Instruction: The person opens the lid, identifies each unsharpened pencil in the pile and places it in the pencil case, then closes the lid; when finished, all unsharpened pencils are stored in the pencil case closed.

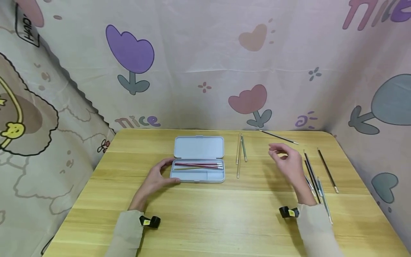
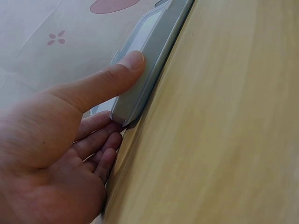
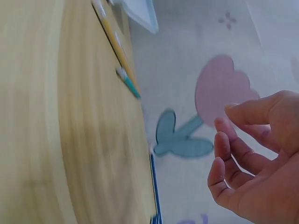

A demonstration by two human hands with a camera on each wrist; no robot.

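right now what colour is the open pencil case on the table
The pencil case is pale blue, showing best in the head view.

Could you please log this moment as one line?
left hand: grips open pencil case | right hand: empty, above table | pencils: some in case, others on table

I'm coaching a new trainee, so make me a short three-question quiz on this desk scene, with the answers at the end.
1. Which hand grips the pencil case?
2. True or false: the lid is open, and pencils lie inside the case.
3. In the right hand you can see:
A) a pencil
B) nothing held
C) the case

Key:
1. The left hand.
2. True.
3. B.
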